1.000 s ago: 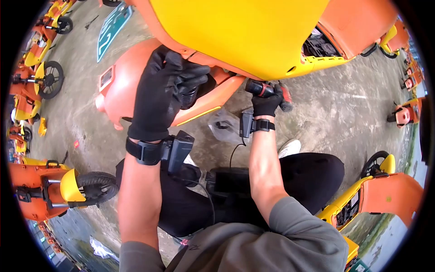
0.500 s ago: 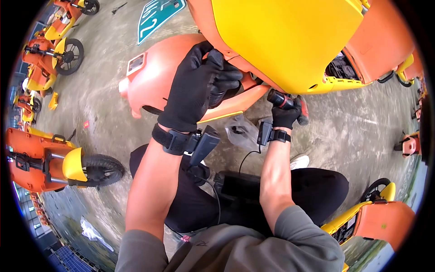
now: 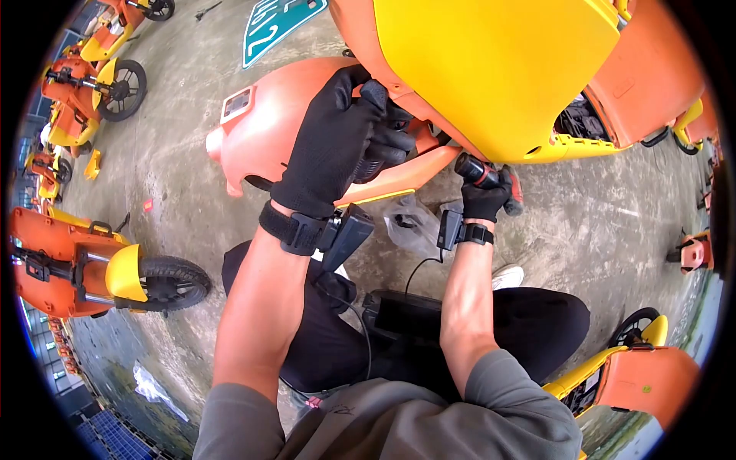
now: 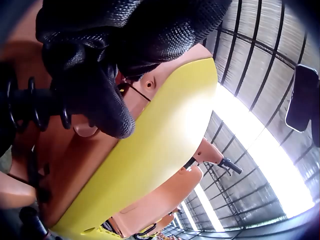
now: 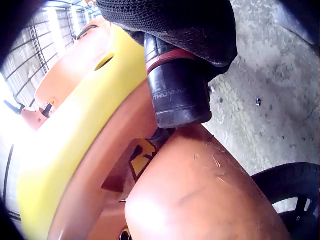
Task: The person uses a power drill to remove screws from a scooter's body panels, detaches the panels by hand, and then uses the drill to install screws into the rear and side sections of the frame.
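In the head view my black-gloved left hand (image 3: pixel 330 146), fingers bent, is at the lower edge of a scooter's yellow panel (image 3: pixel 491 69) and orange trim. The left wrist view puts its curled fingers (image 4: pixel 100 90) beside a black coil spring (image 4: pixel 37 105); whether they pinch anything is hidden. My gloved right hand (image 3: pixel 484 201) grips a red and black power tool (image 3: pixel 475 170) just below the yellow panel. In the right wrist view the tool's black end (image 5: pixel 180 100) is close to an orange body part (image 5: pixel 200 185).
An orange front part (image 3: pixel 276 100) lies left of my left hand, with a green plate (image 3: pixel 277 27) beyond it. A clear plastic bag (image 3: pixel 414 228) is on the concrete floor between my forearms. Other scooters (image 3: pixel 69 268) stand at both sides.
The head view has shifted, so the scooter and both hands appear farther right. My left hand stays by the panel edge, and my right hand still grips the power tool.
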